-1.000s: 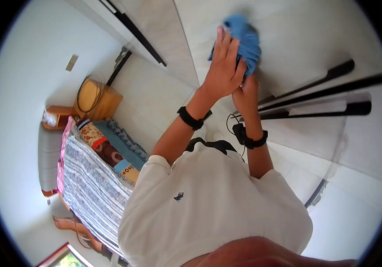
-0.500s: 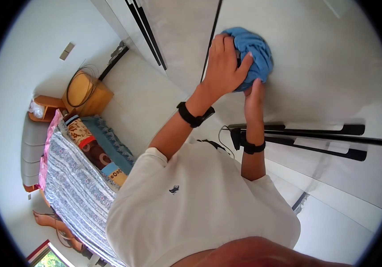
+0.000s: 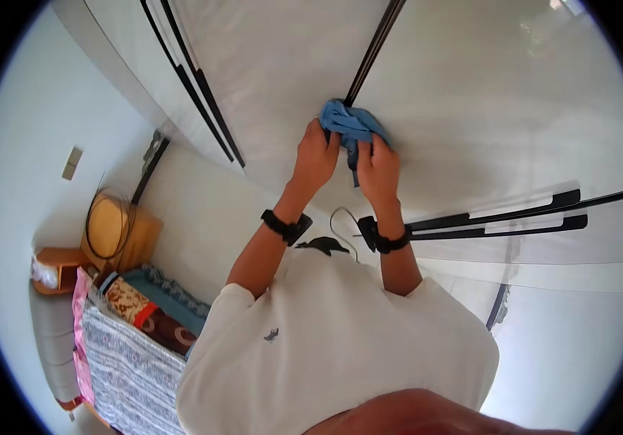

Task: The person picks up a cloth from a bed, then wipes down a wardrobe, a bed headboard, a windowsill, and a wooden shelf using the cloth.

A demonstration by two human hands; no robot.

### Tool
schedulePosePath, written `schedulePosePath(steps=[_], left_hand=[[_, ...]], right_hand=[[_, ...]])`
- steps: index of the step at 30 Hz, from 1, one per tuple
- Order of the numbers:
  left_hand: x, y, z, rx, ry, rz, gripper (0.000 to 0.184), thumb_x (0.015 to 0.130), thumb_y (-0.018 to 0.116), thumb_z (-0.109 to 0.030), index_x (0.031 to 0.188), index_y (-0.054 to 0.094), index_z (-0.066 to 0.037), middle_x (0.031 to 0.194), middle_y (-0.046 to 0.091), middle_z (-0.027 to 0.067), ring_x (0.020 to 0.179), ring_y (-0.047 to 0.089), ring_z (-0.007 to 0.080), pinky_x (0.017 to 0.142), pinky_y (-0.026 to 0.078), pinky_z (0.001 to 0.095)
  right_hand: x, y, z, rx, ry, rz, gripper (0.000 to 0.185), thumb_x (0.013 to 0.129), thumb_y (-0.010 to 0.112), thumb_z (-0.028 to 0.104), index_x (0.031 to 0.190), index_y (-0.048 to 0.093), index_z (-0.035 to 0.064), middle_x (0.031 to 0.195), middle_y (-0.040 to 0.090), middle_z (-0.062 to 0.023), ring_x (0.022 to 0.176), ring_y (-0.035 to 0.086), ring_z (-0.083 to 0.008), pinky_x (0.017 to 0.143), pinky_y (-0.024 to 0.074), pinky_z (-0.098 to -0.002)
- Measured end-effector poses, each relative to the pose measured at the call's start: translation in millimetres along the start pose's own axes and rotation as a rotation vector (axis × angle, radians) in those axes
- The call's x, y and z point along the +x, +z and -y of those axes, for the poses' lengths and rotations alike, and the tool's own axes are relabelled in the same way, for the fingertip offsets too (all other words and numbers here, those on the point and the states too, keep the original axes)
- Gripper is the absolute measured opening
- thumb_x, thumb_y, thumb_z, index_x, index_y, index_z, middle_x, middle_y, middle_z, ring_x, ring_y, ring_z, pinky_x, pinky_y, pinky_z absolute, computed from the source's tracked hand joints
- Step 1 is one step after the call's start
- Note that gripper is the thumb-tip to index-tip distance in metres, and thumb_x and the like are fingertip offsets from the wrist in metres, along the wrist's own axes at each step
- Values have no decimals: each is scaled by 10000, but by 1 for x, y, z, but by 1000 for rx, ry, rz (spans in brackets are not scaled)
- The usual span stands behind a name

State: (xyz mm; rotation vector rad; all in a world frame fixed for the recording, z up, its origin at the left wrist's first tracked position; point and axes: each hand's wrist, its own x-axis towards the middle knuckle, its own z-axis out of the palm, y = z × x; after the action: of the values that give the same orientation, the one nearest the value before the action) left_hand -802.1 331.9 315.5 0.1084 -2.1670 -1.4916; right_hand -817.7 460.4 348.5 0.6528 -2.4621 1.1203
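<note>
A crumpled blue cloth [image 3: 355, 123] is gripped in both hands in front of a pale, glossy cabinet door [image 3: 471, 94]. My left hand [image 3: 316, 156] has its fingers closed on the cloth's left side. At the lower right edge, my right hand [image 3: 379, 170] pinches it, fingers curled in. A darker end of the cloth hangs down between the hands. The cloth's top overlaps the lower end of a dark vertical door seam [image 3: 373, 54]. Whether the cloth presses on the door here, I cannot tell. Each wrist wears a black band.
Long black handles [image 3: 213, 116] run along the doors on the left, and more black handles [image 3: 500, 221] on the right. A bed with a patterned cover [image 3: 130, 362] stands lower left, beside a wooden stool [image 3: 134, 228] with coiled wire on it. Pale floor lies between.
The cloth has come away leftward from the right door to the seam. My left hand no longer lies over it; both hands now hold it by its edges. The view has shifted too.
</note>
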Motion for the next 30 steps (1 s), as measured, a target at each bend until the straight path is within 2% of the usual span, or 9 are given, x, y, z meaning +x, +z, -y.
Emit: schedulePosePath(steps=[2,4,7,17,20,22,23,25,30], left_hand=[[6,-16,-28,-43,-2,-25,216,906,467,-52,1087,479,66,806,557,196,733,568,343,717,473,407],[20,-17,-67,-95,356,-119,279,904,471,-10,1171,426,60,991,506,189,834,543,300,765,457,382],[33,-2,-91,-130,515,-260,282,887,493,-9,1151,411,45,1097,433,242,936,470,381,802,414,428],[-1,22,13,-284,221,-150,247,877,522,-9,1103,433,31,1023,461,223,897,484,386,778,403,426],[-17,23,50,-265,235,-193,221,929,528,-115,1072,439,27,991,469,211,889,505,345,772,407,417],[-30,-1,52,-233,-344,254,356,982,479,-262,1168,425,37,1139,478,217,1028,519,311,875,416,404],[-42,-9,51,-233,-350,224,356,982,479,-262,1168,425,37,1139,478,217,1028,519,311,875,416,404],[-45,-26,42,-592,-261,-1,515,1002,409,-362,1327,350,34,1310,421,210,1197,458,287,995,376,387],[9,-89,-5,-443,102,-130,580,1005,402,-362,1438,249,-8,1394,355,189,1295,377,286,1049,332,377]], right_hand=[[16,-27,26,8,9,-89,235,909,514,202,934,599,-16,664,610,-192,600,598,-376,569,477,-451],[30,-44,45,9,38,-186,221,899,516,185,926,596,-19,647,603,-187,586,594,-374,555,476,-447],[59,-56,62,-159,-102,-322,189,866,525,155,931,603,-5,613,594,-175,556,591,-369,532,475,-443],[47,-12,45,-335,-135,-186,181,855,520,185,935,618,55,700,639,-177,628,620,-385,590,496,-476],[34,-2,45,-392,-93,-117,171,870,504,188,917,604,58,724,641,-187,665,621,-392,614,492,-492],[51,8,50,-412,-96,-91,171,880,494,189,908,594,53,740,641,-195,686,619,-397,627,486,-502],[54,6,52,-352,-78,21,180,890,484,192,905,585,43,752,634,-210,697,608,-411,636,478,-506],[68,5,69,-297,-73,106,191,899,474,195,901,575,33,765,626,-226,708,597,-425,645,469,-510],[100,19,121,45,-170,15,224,914,437,170,897,534,-30,791,595,-278,750,564,-464,673,439,-504]])
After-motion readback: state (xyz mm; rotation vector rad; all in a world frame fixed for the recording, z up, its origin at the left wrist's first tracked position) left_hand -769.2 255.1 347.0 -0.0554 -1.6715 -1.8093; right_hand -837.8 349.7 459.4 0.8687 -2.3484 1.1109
